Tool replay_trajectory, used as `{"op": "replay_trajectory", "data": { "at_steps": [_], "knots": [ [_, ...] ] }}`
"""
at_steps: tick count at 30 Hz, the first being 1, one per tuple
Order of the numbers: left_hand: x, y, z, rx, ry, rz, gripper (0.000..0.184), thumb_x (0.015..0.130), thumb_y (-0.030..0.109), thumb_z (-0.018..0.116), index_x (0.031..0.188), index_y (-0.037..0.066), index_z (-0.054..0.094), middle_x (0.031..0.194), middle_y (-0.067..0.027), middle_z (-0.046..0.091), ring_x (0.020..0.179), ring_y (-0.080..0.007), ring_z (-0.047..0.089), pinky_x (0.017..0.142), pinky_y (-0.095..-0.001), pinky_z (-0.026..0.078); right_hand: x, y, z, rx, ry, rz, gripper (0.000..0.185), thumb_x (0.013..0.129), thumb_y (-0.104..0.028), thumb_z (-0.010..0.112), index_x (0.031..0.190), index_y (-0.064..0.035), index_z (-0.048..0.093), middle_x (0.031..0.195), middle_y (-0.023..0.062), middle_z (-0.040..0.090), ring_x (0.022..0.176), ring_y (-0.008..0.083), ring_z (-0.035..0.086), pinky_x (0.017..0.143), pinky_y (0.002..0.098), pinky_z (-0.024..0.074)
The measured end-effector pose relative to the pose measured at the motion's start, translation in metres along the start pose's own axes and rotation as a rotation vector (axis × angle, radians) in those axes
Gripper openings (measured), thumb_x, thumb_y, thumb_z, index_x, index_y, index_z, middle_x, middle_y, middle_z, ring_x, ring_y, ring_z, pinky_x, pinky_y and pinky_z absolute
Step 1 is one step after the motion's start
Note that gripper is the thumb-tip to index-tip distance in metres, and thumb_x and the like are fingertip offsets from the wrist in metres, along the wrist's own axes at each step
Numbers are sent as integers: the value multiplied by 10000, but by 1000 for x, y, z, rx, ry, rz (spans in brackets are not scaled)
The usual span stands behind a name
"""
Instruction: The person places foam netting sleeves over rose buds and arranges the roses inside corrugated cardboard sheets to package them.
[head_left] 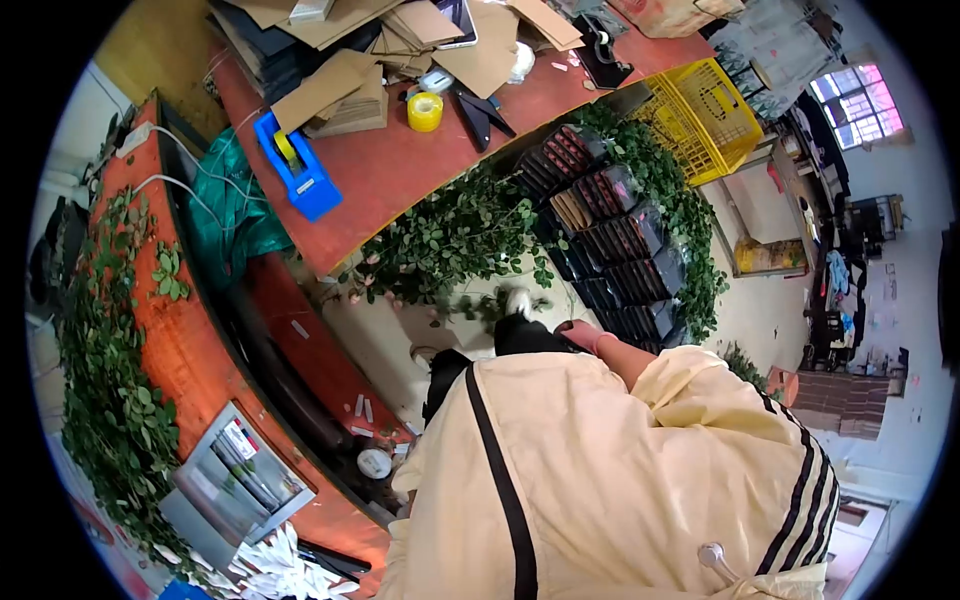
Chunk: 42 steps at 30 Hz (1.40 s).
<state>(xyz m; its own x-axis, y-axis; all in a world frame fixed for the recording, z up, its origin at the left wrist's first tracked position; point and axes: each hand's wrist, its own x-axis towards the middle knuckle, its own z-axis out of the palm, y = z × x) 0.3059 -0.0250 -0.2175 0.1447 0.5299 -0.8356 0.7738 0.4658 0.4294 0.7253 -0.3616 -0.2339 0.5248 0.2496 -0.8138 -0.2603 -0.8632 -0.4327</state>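
Note:
My right hand (580,334) hangs low beside my dark trouser leg, below a cream sleeve with black stripes. A pink band shows at the wrist. Its fingers are small and partly lost against the dark cloth, so I cannot tell whether they hold anything. Nearest to it is a stack of black trays (625,245) on the floor, edged with green leafy stems (705,270). More leafy stems with pale pink buds (440,240) lie by the table, ahead of my feet. My left hand is not seen; the cream jacket (560,460) fills that side.
A red table (400,165) ahead carries a blue tape dispenser (300,170), a yellow tape roll (425,111), black scissors (483,118) and cardboard pieces (345,100). At left stands an orange bench (165,320) with foliage (115,420). A yellow crate (705,120) stands at the right.

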Motion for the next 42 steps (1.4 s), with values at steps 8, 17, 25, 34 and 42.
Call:
{"op": "replay_trajectory", "data": {
  "at_steps": [8, 17, 25, 34, 42],
  "knots": [
    [42, 84, 12, 46, -70, 199, 400, 885, 342, 479, 1150, 46, 527, 1055, -144, 584, 1002, -277, 530, 874, -373, 396, 21, 34, 25, 277, 20, 28, 280, 787, -254, 600, 975, -59, 672, 888, 33, 661, 800, 123, 595, 735, 264, 469],
    [47, 118, 18, 88, -119, 182, 429, 889, 353, 469, 1181, 42, 507, 1104, -145, 566, 1052, -274, 509, 910, -369, 379, -30, 83, 22, -84, -115, 412, 423, 724, -348, 650, 984, -14, 665, 962, 117, 660, 843, 195, 621, 747, 337, 475],
    [32, 109, 17, 67, -105, 75, 455, 893, 363, 461, 1209, 37, 489, 1147, -145, 551, 1096, -272, 491, 942, -366, 364, 8, -26, -9, 170, -56, 123, 301, 780, -310, 553, 866, -45, 667, 773, 47, 636, 707, 127, 547, 652, 298, 451],
    [6, 139, 61, 12, -101, 16, 485, 897, 375, 451, 1241, 33, 468, 1196, -146, 533, 1146, -269, 471, 978, -362, 348, 110, -91, -63, 36, -216, 141, 251, 742, -269, 617, 857, -51, 664, 767, 63, 637, 633, 138, 563, 574, 302, 456],
    [-35, 192, 117, 48, -239, 133, 512, 901, 385, 443, 1269, 29, 450, 1239, -147, 518, 1190, -267, 452, 1010, -359, 333, 256, -219, -109, -1091, -577, -580, 424, 822, -316, 575, 1121, -16, 544, 1126, 176, 582, 1025, 285, 553, 837, 355, 434]
  ]
}}
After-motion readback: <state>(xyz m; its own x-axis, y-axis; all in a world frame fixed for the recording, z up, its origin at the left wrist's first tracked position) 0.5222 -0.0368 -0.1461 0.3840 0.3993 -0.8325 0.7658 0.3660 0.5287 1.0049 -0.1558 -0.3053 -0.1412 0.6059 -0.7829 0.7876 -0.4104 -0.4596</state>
